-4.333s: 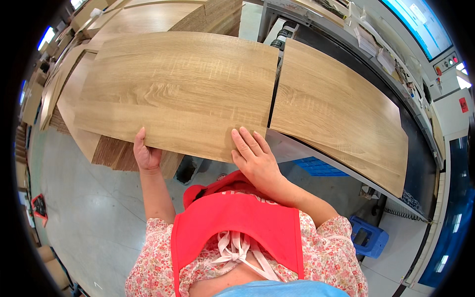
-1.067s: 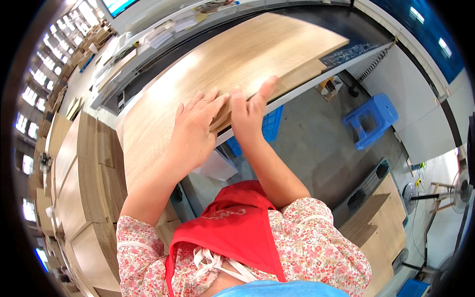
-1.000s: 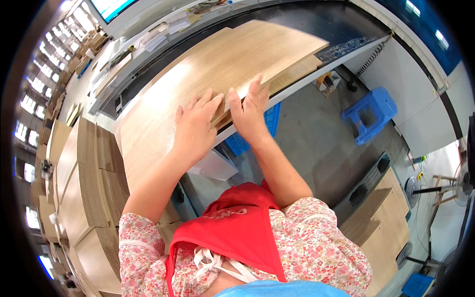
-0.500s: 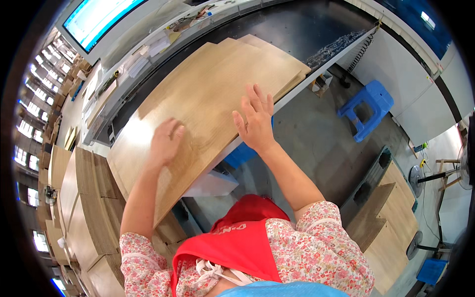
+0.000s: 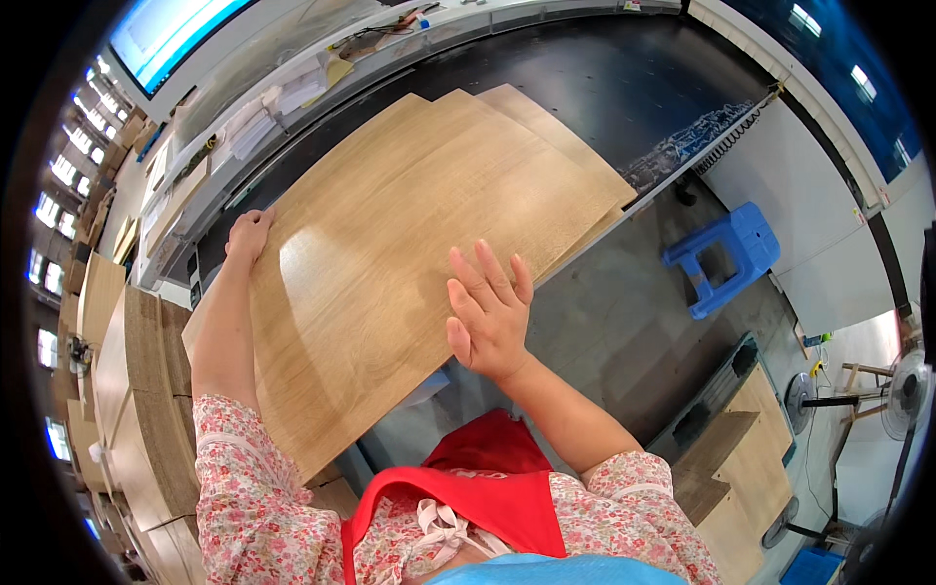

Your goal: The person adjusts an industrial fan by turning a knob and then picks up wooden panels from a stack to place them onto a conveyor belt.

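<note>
A large light-brown wood-grain panel (image 5: 361, 283) lies on top of a staggered few similar panels, whose corners show at the far right. They rest on a black-topped workbench (image 5: 604, 68), and the top panel's near left end sticks out toward me. My left hand (image 5: 251, 234) is at the panel's far left edge, with its fingers bent over that edge. Above the panel's near right edge, my right hand (image 5: 493, 317) is raised, palm up, with its fingers apart and nothing in it.
Stacks of cut boards (image 5: 146, 390) stand at my left. To the right are a blue plastic stool (image 5: 726, 258), more boards (image 5: 746, 458) on a dark pallet, and floor fans (image 5: 907, 395). A shelf with papers (image 5: 253, 122) and a screen (image 5: 171, 39) line the back.
My left hand has moved from over the panel's surface out to its far left edge. My right hand has come nearer to me and turned palm up.
</note>
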Demonstrator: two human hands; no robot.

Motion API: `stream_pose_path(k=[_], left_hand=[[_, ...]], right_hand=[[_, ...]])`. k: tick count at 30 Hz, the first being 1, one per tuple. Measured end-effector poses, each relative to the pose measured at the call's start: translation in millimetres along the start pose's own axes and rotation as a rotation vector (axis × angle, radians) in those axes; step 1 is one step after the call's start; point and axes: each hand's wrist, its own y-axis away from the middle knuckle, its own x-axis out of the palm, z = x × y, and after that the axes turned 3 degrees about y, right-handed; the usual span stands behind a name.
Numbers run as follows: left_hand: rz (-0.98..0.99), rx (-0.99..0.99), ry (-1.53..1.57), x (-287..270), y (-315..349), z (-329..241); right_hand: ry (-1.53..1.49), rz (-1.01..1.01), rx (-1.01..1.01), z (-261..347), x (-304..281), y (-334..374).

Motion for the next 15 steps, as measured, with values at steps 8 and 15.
stream_pose_path(k=[8, 15], left_hand=[[-0.060, 0.159, 0.016, -5, -11, -2], [0.023, 0.134, 0.044, 0, -8, -75]], right_hand=[[0.004, -0.025, 0.078, 5, 16, -13], [0.061, -0.138, 0.119, 2, 19, -5]])
